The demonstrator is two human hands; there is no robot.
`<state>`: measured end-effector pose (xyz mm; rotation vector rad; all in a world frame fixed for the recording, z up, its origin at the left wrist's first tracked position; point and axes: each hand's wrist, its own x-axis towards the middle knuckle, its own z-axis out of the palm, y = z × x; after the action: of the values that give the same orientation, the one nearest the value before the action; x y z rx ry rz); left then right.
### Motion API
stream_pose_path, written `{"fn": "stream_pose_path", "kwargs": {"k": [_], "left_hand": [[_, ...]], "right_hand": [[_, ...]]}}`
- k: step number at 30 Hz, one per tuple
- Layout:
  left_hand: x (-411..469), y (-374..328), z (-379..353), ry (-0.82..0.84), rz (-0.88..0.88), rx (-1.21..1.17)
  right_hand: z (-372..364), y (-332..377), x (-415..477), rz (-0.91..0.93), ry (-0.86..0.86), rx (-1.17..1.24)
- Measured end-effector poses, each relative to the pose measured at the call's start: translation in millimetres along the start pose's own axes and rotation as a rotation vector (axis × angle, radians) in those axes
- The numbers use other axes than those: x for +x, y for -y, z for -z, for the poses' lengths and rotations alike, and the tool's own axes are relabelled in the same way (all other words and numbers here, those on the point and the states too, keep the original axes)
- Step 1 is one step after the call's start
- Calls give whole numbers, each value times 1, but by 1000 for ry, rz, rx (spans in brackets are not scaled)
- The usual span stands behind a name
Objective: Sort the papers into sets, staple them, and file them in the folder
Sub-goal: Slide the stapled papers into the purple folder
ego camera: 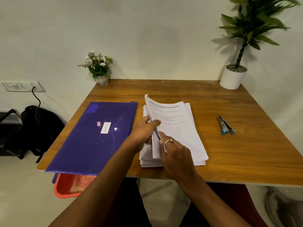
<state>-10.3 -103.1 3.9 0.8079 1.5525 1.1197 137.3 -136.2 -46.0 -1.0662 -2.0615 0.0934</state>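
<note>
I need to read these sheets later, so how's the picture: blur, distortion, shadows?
Head view: wide-angle distortion skews the table edges; print on the lifted sheets is too soft to read; the tall plant casts a shadow on the wall; slight sheen on the purple folder.

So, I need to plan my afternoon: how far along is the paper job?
Early. Nothing looks finished: the purple folder lies shut, the stapler lies untouched. In hand: the left hand and right hand pinch up sheets of the paper stack. Sorting, stapling, filing remain.
</note>
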Motion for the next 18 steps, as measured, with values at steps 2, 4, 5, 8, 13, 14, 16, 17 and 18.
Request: {"fn": "stream_pose_path", "kwargs": {"k": [2,4,5,8,13,14,16,17,18], "left_hand": [[5,2,-1,7,30,-62],[4,3,-1,-23,21,-95],[3,4,-2,-39,5,-101],[0,9,-2,-56,-52,-122],[-10,12,9,-51,-133,-215],[-13,13,12,-21,-134,-242],[-17,16,19,33,-132,-274],[-18,18,22,54,-140,-271],[-19,20,24,73,-144,-260]], "right_hand": [[1,-3,-3,25,26,35],[0,-5,-7,21,75,73],[0,-7,-8,15,112,98],[5,-17,-5,52,229,173],[32,-38,15,-242,-32,194],[39,-46,23,-401,-71,232],[54,-63,40,-692,-51,485],[61,-72,49,-807,-21,695],[66,-81,56,-880,28,915]]}}
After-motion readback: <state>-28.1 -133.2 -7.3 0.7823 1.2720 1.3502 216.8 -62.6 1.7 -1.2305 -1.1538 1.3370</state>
